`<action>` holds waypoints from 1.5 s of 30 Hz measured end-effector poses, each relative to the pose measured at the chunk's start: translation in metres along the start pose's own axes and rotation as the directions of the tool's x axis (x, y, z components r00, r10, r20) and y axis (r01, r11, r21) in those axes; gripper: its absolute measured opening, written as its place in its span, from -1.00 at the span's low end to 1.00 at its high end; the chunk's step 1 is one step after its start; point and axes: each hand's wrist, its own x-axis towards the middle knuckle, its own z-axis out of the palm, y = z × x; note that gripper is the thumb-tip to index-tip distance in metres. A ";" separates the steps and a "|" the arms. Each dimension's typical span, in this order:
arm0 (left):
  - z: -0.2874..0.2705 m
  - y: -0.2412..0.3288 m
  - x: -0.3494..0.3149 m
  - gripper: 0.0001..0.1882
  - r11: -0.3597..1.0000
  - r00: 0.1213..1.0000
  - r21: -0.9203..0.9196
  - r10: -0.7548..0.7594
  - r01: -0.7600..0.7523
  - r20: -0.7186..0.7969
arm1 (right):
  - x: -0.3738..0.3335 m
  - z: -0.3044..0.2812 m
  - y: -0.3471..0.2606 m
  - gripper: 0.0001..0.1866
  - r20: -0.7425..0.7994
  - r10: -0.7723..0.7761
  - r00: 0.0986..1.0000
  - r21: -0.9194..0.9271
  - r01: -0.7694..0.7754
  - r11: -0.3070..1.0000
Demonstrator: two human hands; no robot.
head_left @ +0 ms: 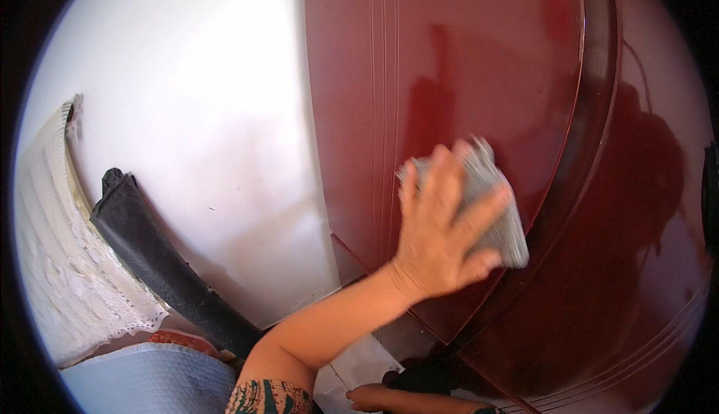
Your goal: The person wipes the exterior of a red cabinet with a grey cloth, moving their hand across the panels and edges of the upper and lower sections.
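My left hand (pixel 442 227) presses a folded grey cloth (pixel 503 227) against a glossy dark red door panel (pixel 479 77). Its fingers are spread over the cloth and slightly blurred by motion; the thumb lies along the cloth's lower edge. Low in the picture, my right hand (pixel 367 397) hangs beside dark clothing or a dark object, well below the panel. Its fingers look curled together, and whatever they may hold cannot be made out.
A raised frame edge (pixel 595 114) divides the panel from another shiny red surface (pixel 599 287) on the right. On the left are a white wall (pixel 202 77), a long black wrapped roll (pixel 165 264), a lace-edged white cloth (pixel 82 264) and a light blue quilted cover (pixel 157 380).
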 end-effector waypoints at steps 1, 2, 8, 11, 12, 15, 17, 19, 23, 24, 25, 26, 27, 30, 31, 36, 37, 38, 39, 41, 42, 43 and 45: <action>-0.002 -0.016 0.010 -0.28 0.998 0.999 0.040 -0.038 0.039 -0.036 | 0.007 0.011 0.007 -0.64 -0.015 0.026 1.000 -0.005 -0.026 1.000; -0.003 -0.037 0.018 -0.26 0.994 0.997 0.085 -0.071 0.074 -0.044 | 0.013 0.021 0.015 -0.65 -0.032 0.053 0.998 -0.008 -0.053 0.999; -0.022 -0.123 0.039 -0.37 0.814 0.792 -0.126 -0.580 0.566 -0.189 | 0.012 0.007 -0.001 -0.65 -0.036 0.028 0.999 -0.004 -0.029 1.000; -0.019 -0.143 0.017 -0.34 0.559 0.539 -0.308 -0.828 0.770 -0.155 | 0.002 0.000 -0.002 -0.65 -0.080 0.006 0.997 0.007 -0.005 1.000; -0.016 -0.142 0.009 -0.32 0.487 0.472 -0.334 -0.872 0.807 -0.130 | 0.005 0.000 0.000 -0.64 -0.090 -0.006 0.996 0.019 0.008 1.000; -0.010 -0.119 -0.017 -0.29 0.387 0.378 -0.349 -0.921 0.853 -0.097 | 0.016 0.006 0.018 -0.64 -0.063 -0.022 0.998 -0.019 0.020 1.000; -0.001 -0.086 -0.033 -0.30 0.536 0.522 -0.238 -0.844 0.810 -0.125 | 0.010 0.002 0.012 -0.63 -0.041 0.031 0.999 -0.044 -0.033 0.998; 0.005 -0.043 -0.038 -0.21 0.679 0.685 -0.176 -0.728 0.713 -0.037 | 0.004 -0.003 0.009 -0.62 -0.020 0.073 0.997 -0.034 -0.073 0.997; 0.002 0.003 -0.038 -0.24 0.992 0.991 0.029 -0.123 0.122 0.051 | -0.003 -0.006 -0.004 -0.61 -0.030 0.070 0.997 -0.008 -0.071 0.997; 0.000 0.008 -0.024 -0.25 0.999 0.998 0.037 -0.040 0.038 0.044 | -0.004 -0.005 -0.004 -0.61 -0.030 0.078 0.997 -0.020 -0.078 0.997; -0.001 0.010 -0.004 -0.26 0.998 0.998 0.041 0.044 -0.045 0.035 | -0.005 -0.004 -0.001 -0.61 -0.031 0.090 0.995 -0.031 -0.091 0.995; -0.001 0.009 0.015 -0.30 0.999 0.999 0.006 0.036 -0.036 -0.034 | 0.006 0.002 0.008 -0.61 -0.006 0.115 0.993 -0.043 -0.115 0.992; 0.000 0.006 0.032 -0.33 0.999 0.995 -0.032 0.025 -0.029 -0.099 | 0.011 0.005 0.015 -0.61 0.017 0.138 0.990 -0.054 -0.137 0.989; -0.014 -0.020 0.076 -0.30 0.998 0.990 0.059 0.020 -0.012 -0.137 | -0.002 -0.005 -0.008 -0.62 0.006 0.097 0.995 -0.010 -0.097 0.995; -0.012 -0.031 0.089 -0.32 0.998 0.983 0.062 0.036 -0.025 -0.181 | -0.003 -0.006 -0.008 -0.60 0.008 0.140 0.990 -0.006 -0.140 0.990; -0.031 -0.075 0.138 -0.36 0.996 0.963 0.018 -0.083 0.091 -0.258 | -0.015 0.014 -0.004 -0.67 -0.234 0.031 0.972 0.187 0.013 0.982; -0.034 -0.086 0.139 -0.35 0.986 0.949 -0.004 -0.164 0.169 -0.268 | -0.011 0.015 -0.003 -0.68 -0.188 0.036 0.981 0.149 -0.008 0.989; -0.032 -0.096 0.139 -0.35 0.969 0.928 -0.040 -0.247 0.245 -0.278 | -0.006 0.015 0.002 -0.69 -0.147 0.054 0.988 0.115 -0.037 0.993; -0.029 -0.105 0.137 -0.35 0.944 0.900 -0.076 -0.328 0.320 -0.285 | 0.000 0.013 0.007 -0.69 -0.106 0.074 0.992 0.080 -0.066 0.995; -0.029 -0.121 0.128 -0.33 0.869 0.830 -0.161 -0.495 0.469 -0.255 | 0.015 0.014 0.011 -0.70 -0.018 0.101 0.995 0.006 -0.101 0.995; -0.031 -0.129 0.121 -0.33 0.834 0.799 -0.193 -0.552 0.518 -0.240 | 0.021 0.018 0.009 -0.69 0.030 0.104 0.994 -0.035 -0.103 0.994; -0.035 -0.139 0.111 -0.32 0.794 0.762 -0.222 -0.607 0.566 -0.225 | 0.017 0.015 -0.001 -0.69 0.020 0.085 0.996 -0.030 -0.085 0.996; -0.036 -0.154 0.089 -0.31 0.733 0.710 -0.298 -0.674 0.611 -0.203 | 0.002 0.001 -0.017 -0.69 -0.001 0.058 0.998 -0.021 -0.058 0.998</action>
